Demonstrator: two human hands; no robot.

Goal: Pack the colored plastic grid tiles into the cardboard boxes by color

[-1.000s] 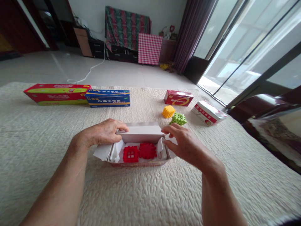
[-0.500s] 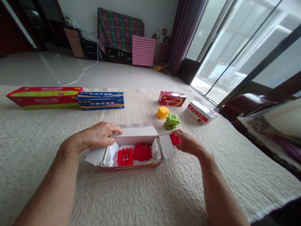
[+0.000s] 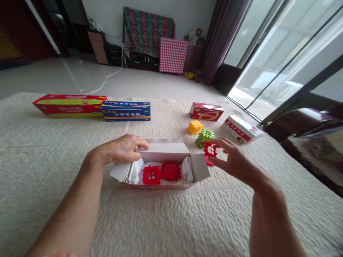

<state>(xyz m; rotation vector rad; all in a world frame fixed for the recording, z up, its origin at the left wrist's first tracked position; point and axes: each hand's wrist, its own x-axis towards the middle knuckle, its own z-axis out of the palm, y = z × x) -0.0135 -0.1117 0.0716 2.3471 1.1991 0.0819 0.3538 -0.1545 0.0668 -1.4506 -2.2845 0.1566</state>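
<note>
An open white cardboard box lies on the quilted cream cover, with two red plastic grid blocks inside it. My left hand rests closed on the box's far left edge and holds the back flap. My right hand is lifted just right of the box's open end flap, its fingers pinching a third red grid block.
A yellow block and a green block lie behind the box. Farther back are a long red box, a blue box, a small red box and a white-and-red box. The cover's edge drops at the right.
My right hand left the box's right flap, took a red block from beside it and lifted it. My left hand stayed on the box.
</note>
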